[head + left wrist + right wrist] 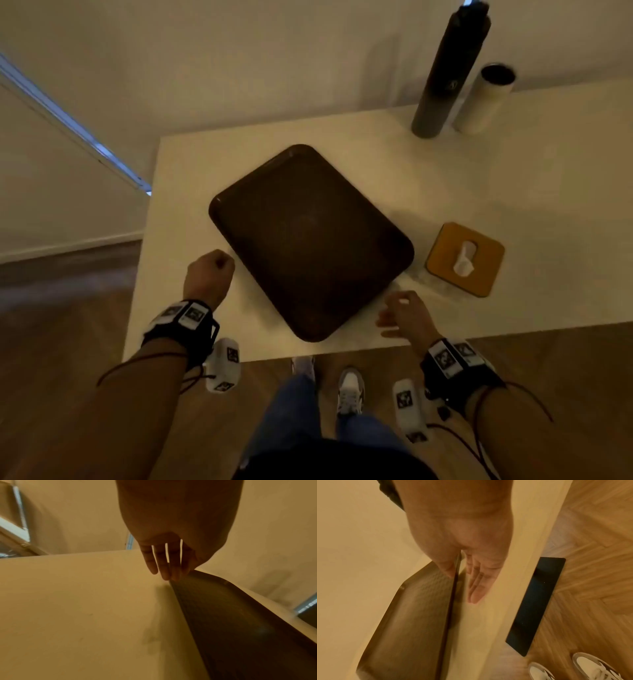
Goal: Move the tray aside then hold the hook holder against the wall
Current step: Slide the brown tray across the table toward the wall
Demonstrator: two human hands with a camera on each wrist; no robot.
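Lay flat on the white table (191,178): dark tray (308,240), empty. Flanked by left hand (209,274) (fingers straight, touching its edge) and right hand (404,315), open, holding nothing. Sat just right: yellow hook holder (466,258).

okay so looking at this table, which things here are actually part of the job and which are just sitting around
Part of the job:
tray, dark, lying flat mid-table
hook holder, yellow square with a white hook, right of the tray
wall behind the table
left hand and right hand, at the tray's near edges

Just sitting around:
tall dark bottle
white cylinder beside it
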